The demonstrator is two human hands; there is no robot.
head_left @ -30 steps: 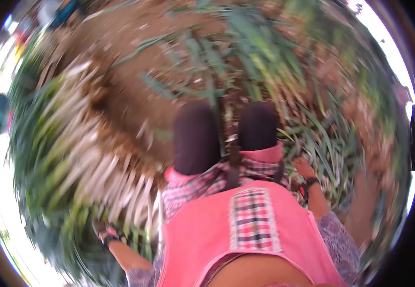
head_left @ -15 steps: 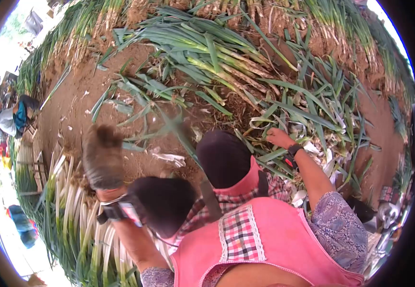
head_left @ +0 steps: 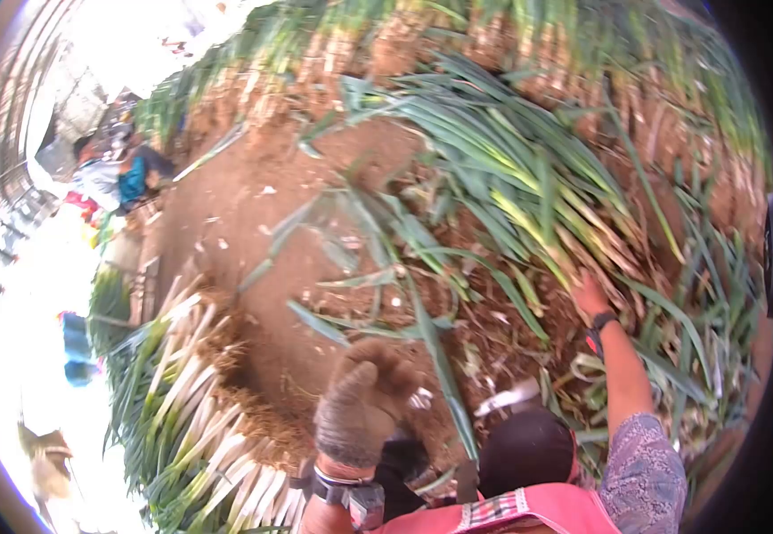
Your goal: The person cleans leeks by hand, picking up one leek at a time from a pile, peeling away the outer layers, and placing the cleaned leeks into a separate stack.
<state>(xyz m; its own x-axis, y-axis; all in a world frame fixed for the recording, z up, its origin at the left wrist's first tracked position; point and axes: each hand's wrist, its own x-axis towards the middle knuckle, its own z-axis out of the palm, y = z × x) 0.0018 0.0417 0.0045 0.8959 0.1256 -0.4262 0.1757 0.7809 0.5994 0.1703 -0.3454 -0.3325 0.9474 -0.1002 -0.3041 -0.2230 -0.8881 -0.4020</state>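
Observation:
A heap of untrimmed leeks (head_left: pixel 529 169) lies on the soil ahead, with green leaves pointing up-left and browned root ends to the lower right. My bare right hand (head_left: pixel 589 294) is at the root end of the heap, fingers closed around the base of a leek; the fingertips are partly hidden. My left hand (head_left: pixel 364 405), in a dirty grey-brown glove, hovers in front of my knees with its fingers curled in. Nothing shows inside it. Just right of the glove, a long loose green leaf (head_left: pixel 440 365) slants down toward my knee.
Cleaned leeks (head_left: pixel 217 409) with white stalks lie in a row at lower left. Stripped leaves (head_left: pixel 698 356) pile up on the right. More leeks (head_left: pixel 386 62) line the back. Another person (head_left: pixel 124 178) is at the far left. My dark-covered knee (head_left: pixel 526 454) is below.
My view has swung left. My right hand has gone from the stripped leaves to the root end of the leek heap. My gloved left hand has moved from the white-stalked leeks to before my knees.

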